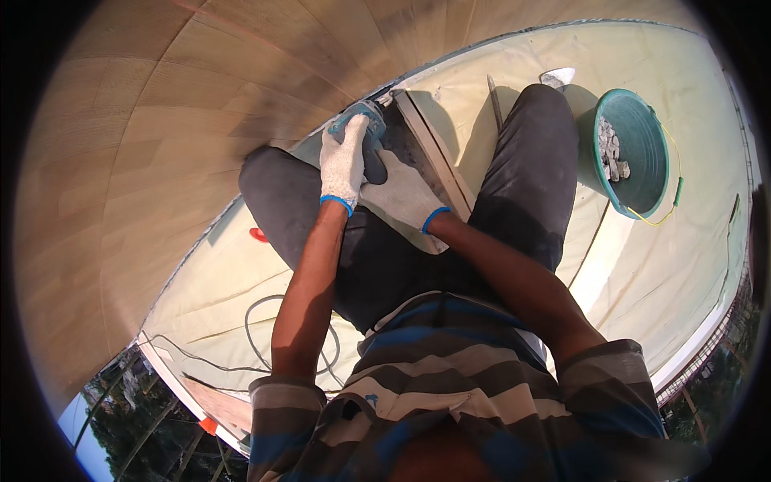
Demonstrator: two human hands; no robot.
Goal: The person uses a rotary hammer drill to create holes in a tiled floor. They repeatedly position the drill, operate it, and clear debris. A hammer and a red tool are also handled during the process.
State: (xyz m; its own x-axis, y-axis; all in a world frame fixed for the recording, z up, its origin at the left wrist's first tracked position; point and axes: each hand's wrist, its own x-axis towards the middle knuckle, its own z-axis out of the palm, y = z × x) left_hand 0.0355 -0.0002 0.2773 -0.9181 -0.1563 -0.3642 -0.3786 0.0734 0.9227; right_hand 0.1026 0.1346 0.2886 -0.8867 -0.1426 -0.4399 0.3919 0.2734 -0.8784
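My left hand [344, 161], in a white knit glove with a blue cuff, is closed around the upper part of a teal and black power tool [371, 120]. Beneath it my right hand [403, 193], gloved the same way, grips the tool's dark handle. The tool lies between my spread knees, with its front end close to the seam where the curved tan wall [193, 104] meets the cream-sheeted floor [241, 273]. What its tip touches is too small to tell.
A wooden plank [434, 149] lies between my legs beside the tool. At the right stands a teal bucket [652, 153] holding grey rubble. A thin rod [494, 100] and a white piece [556, 77] lie beyond my right knee. A loose cable [250, 321] curls at left.
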